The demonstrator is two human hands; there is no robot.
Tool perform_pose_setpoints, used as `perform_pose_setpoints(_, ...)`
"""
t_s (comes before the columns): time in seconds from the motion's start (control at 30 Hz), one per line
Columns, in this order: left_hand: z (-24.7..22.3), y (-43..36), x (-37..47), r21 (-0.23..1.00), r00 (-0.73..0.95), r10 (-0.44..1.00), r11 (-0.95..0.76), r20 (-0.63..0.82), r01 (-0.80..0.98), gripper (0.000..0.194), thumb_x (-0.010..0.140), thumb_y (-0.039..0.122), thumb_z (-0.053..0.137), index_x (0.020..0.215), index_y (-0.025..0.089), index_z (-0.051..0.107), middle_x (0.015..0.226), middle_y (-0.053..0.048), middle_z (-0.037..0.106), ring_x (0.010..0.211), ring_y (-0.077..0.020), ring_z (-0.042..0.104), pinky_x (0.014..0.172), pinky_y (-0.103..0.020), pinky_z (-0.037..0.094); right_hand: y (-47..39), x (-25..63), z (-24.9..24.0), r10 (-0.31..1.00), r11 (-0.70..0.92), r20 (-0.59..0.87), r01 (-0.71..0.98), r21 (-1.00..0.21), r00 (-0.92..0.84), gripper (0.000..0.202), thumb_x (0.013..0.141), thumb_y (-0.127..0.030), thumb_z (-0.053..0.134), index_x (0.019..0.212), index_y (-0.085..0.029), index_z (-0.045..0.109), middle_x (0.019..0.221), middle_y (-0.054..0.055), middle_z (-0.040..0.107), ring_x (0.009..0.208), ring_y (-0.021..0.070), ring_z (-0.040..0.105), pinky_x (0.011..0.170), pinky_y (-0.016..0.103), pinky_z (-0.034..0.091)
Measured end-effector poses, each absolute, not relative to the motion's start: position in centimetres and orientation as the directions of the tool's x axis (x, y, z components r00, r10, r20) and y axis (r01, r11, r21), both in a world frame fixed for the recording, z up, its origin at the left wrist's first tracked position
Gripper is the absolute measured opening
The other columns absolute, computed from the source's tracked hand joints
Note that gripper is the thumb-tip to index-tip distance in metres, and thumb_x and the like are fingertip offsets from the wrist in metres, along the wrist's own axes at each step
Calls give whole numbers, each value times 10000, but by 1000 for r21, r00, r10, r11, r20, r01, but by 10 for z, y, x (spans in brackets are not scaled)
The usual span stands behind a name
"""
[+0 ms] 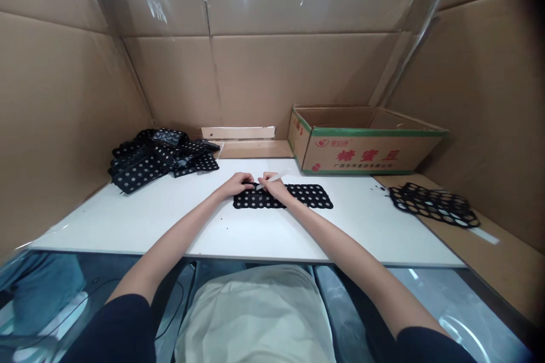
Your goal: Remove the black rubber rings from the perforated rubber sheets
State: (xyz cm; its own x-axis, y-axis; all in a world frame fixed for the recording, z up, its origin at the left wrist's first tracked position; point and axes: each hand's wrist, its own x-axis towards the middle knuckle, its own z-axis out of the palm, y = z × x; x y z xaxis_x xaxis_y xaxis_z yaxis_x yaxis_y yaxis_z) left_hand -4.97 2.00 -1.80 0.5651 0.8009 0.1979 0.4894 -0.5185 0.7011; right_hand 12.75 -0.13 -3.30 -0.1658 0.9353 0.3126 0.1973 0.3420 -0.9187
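Note:
A black rectangular sheet with rows of pale round dots [310,195] lies flat on the white table in front of me. My left hand [239,184] is at its upper left edge, thumb and fingers closed on that edge. My right hand [275,187] rests over the middle of the sheet, its fingers closed round a slim white pen-like tool [279,175]. The tool slants down toward the sheet near my left fingertips. Its tip is too small to make out clearly.
Several more black dotted sheets [166,156] are heaped at the back left. A cardboard box [361,150] with green edges and red lettering stands at the back right. Black ring-patterned netting [434,204] lies at the right. Tall cardboard walls [298,68] enclose the table.

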Motion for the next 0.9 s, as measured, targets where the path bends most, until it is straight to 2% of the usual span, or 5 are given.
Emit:
perform_pose_setpoints(0.13,-8,22,-55,709,622,775,-498,106,499,186,699,310,562,779,142,577,715,0,563,681,-140,489,671,-255,384,-3,129,-32,935,338,321,108,-935,-149,304,709,-339,558,497,-204,388,436,-39,439,454,109,411,522,248,343)
perform_pose_setpoints(0.27,-1,18,-58,640,646,761,-521,50,565,184,694,282,563,820,155,602,776,-17,599,734,-164,517,701,-261,391,-2,134,-32,953,299,296,34,-954,-69,328,723,-353,532,487,-208,356,416,-41,420,437,106,423,524,247,362)
perform_pose_setpoints(0.47,3,3,-53,573,638,767,-555,72,603,212,728,229,539,912,168,624,934,-46,654,861,-195,570,793,-275,402,-1,142,-30,955,276,265,72,-958,-132,330,690,-386,573,482,-200,397,418,-39,446,434,97,421,511,236,348)
perform_pose_setpoints(0.67,-16,7,-40,655,504,849,-472,158,590,226,740,343,579,836,148,640,847,-45,670,801,-187,581,764,-289,417,-2,148,-29,930,355,339,105,-929,-145,343,704,-420,597,504,-191,437,450,-34,477,460,99,438,534,236,356)
perform_pose_setpoints(0.9,-21,16,-42,767,434,892,-364,125,528,254,636,347,682,753,123,652,719,-29,656,700,-162,568,682,-270,408,0,151,-33,902,412,382,133,-901,-202,304,711,-415,628,571,-175,503,505,-30,500,495,106,461,545,238,351)
